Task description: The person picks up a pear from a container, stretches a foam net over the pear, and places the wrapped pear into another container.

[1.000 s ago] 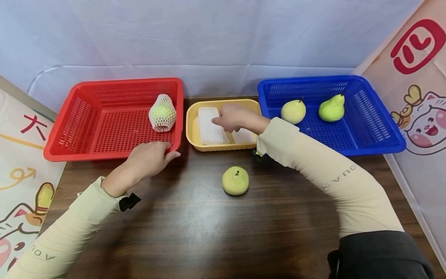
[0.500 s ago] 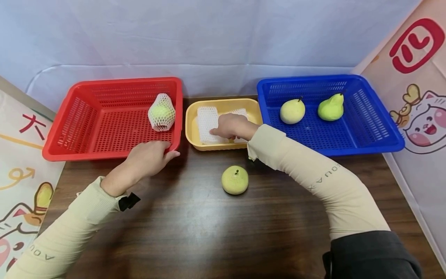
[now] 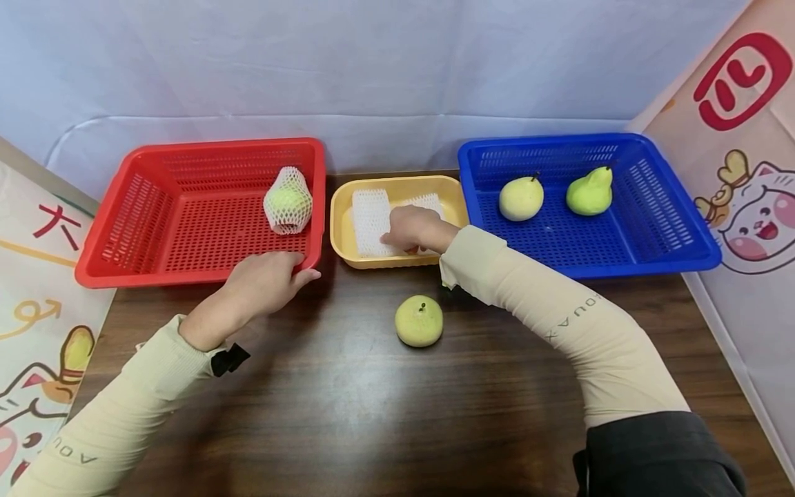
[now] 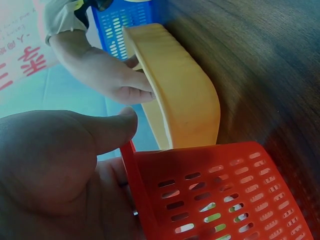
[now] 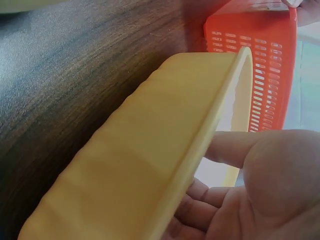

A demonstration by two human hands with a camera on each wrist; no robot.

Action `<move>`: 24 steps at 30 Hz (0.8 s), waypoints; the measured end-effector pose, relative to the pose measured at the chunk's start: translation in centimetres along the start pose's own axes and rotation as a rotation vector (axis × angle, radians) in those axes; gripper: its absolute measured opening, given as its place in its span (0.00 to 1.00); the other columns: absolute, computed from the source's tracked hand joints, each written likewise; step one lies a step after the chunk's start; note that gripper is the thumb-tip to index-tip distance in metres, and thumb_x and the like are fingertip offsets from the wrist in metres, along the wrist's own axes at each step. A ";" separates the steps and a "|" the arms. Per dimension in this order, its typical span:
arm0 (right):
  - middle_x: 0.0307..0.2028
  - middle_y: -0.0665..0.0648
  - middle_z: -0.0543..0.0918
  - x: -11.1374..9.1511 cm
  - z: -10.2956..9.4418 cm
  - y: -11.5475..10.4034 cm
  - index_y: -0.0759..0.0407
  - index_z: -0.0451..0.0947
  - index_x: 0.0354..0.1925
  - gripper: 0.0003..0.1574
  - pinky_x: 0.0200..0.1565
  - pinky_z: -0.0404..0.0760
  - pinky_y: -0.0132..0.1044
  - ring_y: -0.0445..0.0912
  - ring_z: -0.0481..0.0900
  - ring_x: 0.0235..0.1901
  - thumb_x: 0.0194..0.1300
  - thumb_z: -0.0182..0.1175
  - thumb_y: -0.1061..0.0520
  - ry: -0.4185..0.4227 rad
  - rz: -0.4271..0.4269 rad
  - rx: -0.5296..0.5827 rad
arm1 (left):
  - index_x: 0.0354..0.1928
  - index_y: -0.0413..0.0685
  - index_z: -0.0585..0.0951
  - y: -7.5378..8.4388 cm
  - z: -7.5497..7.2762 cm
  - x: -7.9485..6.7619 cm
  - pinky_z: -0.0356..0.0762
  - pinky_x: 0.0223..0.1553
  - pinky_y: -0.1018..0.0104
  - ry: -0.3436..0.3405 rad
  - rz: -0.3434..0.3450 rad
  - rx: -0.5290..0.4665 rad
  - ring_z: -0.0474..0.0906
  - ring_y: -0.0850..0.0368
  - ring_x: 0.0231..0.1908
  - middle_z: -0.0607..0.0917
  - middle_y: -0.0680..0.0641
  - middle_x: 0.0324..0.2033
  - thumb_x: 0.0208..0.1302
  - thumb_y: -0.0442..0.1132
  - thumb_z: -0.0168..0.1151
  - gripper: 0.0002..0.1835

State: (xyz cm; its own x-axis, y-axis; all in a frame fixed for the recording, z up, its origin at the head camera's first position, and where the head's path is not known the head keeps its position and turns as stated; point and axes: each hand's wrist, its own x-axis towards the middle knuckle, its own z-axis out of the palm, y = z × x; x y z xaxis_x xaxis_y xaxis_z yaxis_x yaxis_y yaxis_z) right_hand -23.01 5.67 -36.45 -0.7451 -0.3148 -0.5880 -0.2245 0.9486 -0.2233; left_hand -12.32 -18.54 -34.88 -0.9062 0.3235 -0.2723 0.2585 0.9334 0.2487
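Right fingers [image 5: 199, 214] partly hidden behind yellow tray [image 5: 135, 140], one foam net [image 3: 430, 201] part-covered, left sleeve [image 3: 114, 404] cut off

A soft pale glare [image 3: 357, 379] lies on the dark, wood-grained counter [image 3: 397, 442]. Along its far side stretches a creased, bluish-white cloth [image 3: 385, 69]; the left panel [image 3: 31, 286] and right panel [image 3: 767, 304] flank it, both pale, with red lettering [image 3: 747, 77] and cartoon animals [image 3: 745, 231].
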 end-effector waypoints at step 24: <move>0.21 0.59 0.83 -0.9 -0.8 1.2 0.59 0.73 0.18 0.28 0.34 0.83 0.47 0.44 0.74 0.16 0.75 0.52 0.49 0.095 -0.144 0.277 | 0.30 0.49 0.75 0.1 0.1 0.0 0.71 0.27 0.52 0.001 -0.015 -0.008 0.73 0.50 0.26 0.74 0.48 0.21 0.75 0.55 0.56 0.19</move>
State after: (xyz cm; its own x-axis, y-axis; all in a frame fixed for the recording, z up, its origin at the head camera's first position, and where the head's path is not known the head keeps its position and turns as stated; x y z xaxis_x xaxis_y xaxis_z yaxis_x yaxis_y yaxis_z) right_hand -23.09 7.10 -35.51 -0.7762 -0.4281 -0.4628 -0.1621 0.8449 -0.5097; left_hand -12.32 -18.44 -34.91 -0.9105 0.3089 -0.2749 0.2419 0.9371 0.2518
